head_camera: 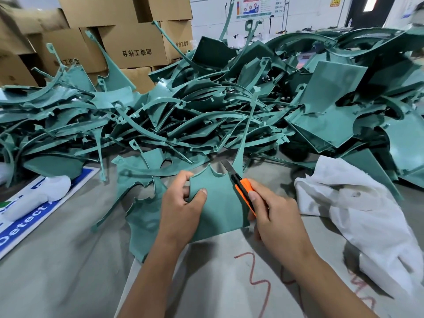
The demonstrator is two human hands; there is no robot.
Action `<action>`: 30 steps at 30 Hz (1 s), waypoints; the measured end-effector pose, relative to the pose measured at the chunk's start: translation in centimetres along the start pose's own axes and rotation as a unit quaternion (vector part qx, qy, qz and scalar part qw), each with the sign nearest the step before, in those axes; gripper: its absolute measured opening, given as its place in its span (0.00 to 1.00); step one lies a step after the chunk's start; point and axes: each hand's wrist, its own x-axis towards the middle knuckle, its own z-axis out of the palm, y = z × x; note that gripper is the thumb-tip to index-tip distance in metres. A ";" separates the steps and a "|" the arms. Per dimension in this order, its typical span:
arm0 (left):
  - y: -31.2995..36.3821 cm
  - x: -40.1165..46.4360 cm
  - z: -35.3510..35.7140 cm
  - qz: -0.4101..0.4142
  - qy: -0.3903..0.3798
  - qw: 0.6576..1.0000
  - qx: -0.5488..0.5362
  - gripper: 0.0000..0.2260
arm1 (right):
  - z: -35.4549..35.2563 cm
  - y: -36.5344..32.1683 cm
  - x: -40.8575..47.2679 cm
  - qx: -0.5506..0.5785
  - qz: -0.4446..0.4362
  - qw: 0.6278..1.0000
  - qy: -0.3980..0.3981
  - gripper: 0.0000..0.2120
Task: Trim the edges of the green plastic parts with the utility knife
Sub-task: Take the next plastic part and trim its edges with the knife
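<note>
My left hand [181, 203] grips the left edge of a flat green plastic part [220, 205], thumb pressed on its face. That part is held just above the grey table [68, 260]. My right hand [273, 214] holds an orange utility knife [243, 187] with its blade out. The blade lies against the part's upper right edge. A big tangled pile of green plastic parts [206, 106] fills the table behind. More green pieces [142, 203] lie to the left of my left hand.
A crumpled white cloth [358, 214] lies at the right. White gloves [39, 196] rest on a blue-and-white sign [29, 223] at the left. Cardboard boxes [128, 42] are stacked at the back left. Red scribbles [254, 271] mark the table in front.
</note>
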 end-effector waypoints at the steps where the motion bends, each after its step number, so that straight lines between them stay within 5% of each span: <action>1: 0.0 0.0 0.0 -0.002 0.000 1.000 -0.001 0.07 | 0.0 0.0 0.0 0.024 0.011 1.000 -0.007 0.15; 12: 0.3 -0.2 0.1 -0.023 0.016 0.999 -0.039 0.05 | -0.4 -1.0 -0.2 0.274 0.108 0.946 -0.134 0.19; 17: 0.2 -0.1 0.4 0.053 0.087 0.994 0.031 0.05 | -0.9 -1.8 -0.4 0.359 0.077 0.917 -0.156 0.17; 22: 0.8 -0.6 1.1 0.113 0.110 0.986 0.057 0.15 | -0.6 -2.3 -0.7 0.356 0.050 0.926 -0.114 0.17; 30: 0.7 -0.6 1.8 0.141 0.123 0.972 0.145 0.16 | 0.3 -2.5 -1.2 0.345 0.030 0.928 -0.138 0.17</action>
